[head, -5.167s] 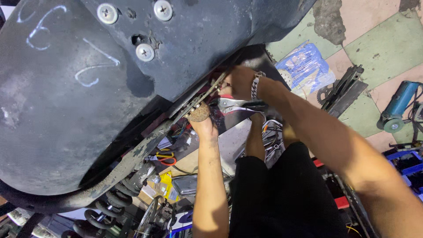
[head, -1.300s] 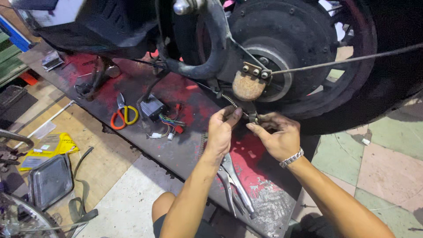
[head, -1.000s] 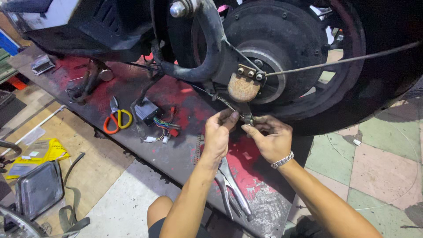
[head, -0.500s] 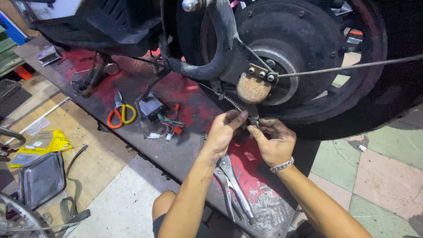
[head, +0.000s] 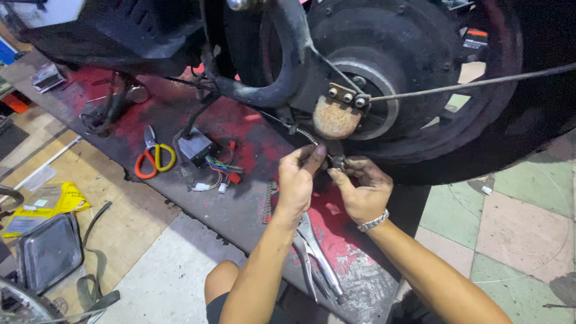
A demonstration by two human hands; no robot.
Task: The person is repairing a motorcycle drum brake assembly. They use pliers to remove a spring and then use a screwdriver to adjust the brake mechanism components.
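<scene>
My left hand (head: 298,180) and right hand (head: 362,191) both pinch small fitting (head: 336,161) at spring (head: 307,137) end, below rusty arm (head: 335,117) by wheel (head: 420,84). Hookup looks unfinished. Pliers (head: 315,252) idle on ramp (head: 240,210).

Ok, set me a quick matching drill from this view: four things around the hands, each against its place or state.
Things:
1 scissors
2 locking pliers
3 left hand
4 yellow packet

Places or states:
A on the tiled floor, far left
B pinching the spring end below the wheel hub
C on the platform, under the forearms
D on the platform, left of the wired black box

Pairs: 1-D, 2-C, 3-B, 4-A
</scene>
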